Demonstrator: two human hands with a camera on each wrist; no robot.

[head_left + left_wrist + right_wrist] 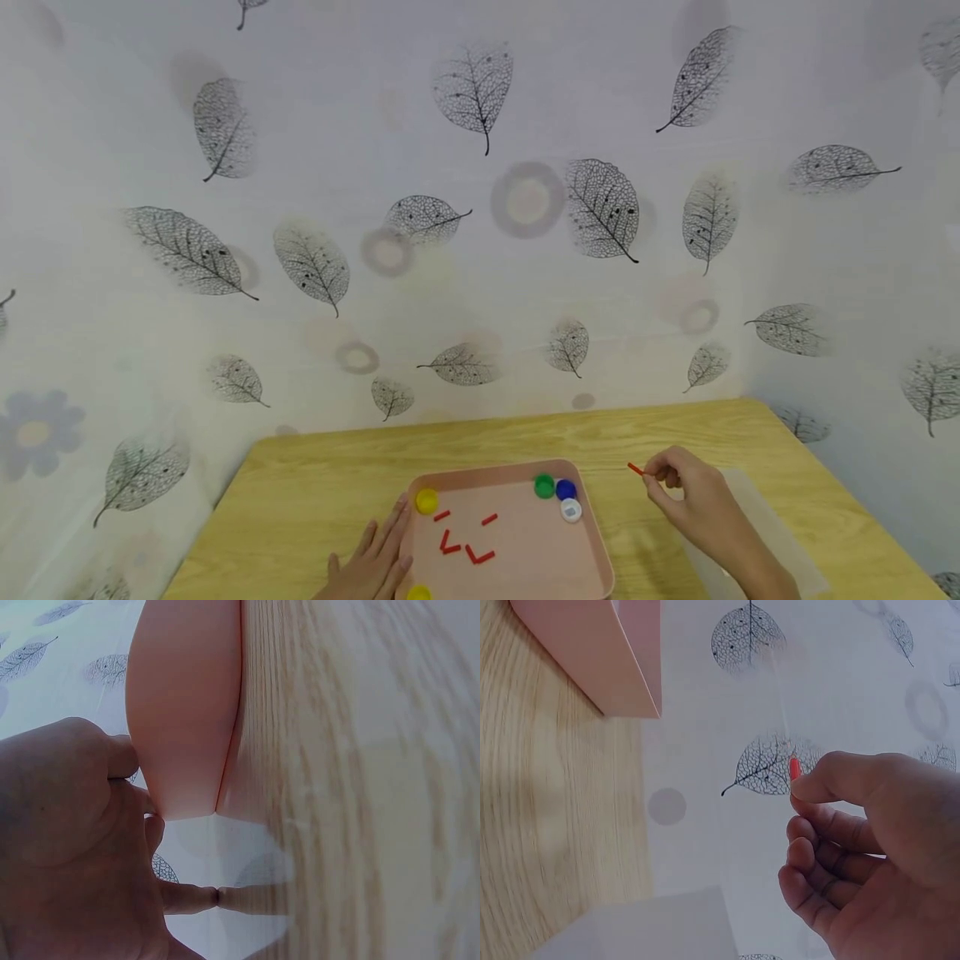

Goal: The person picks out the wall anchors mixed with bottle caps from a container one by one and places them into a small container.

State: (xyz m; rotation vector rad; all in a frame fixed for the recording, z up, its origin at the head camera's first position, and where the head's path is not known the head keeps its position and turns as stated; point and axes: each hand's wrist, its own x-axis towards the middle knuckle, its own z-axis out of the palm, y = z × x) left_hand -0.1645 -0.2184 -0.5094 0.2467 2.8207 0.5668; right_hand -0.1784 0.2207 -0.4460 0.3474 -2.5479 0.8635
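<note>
Between thumb and index finger, my right hand (693,498) pinches a small red stick (636,468), held above the table to the right of the pink tray (517,475). The right wrist view shows the red stick (794,766) poking out past the fingertips. My left hand (373,560) rests with spread fingers against the tray's left side; in the left wrist view its fingers touch the tray's outer wall (184,712). Several short red sticks (480,557) lie on the tray's floor, some meeting in V shapes.
In the tray's far right corner sit a green cap (544,486), a blue cap (566,489) and a white cap (571,510). Yellow caps (427,501) are along its left side. A pale translucent sheet (772,533) lies under my right forearm. A leaf-patterned wall covering (480,292) stands behind the wooden table (330,467).
</note>
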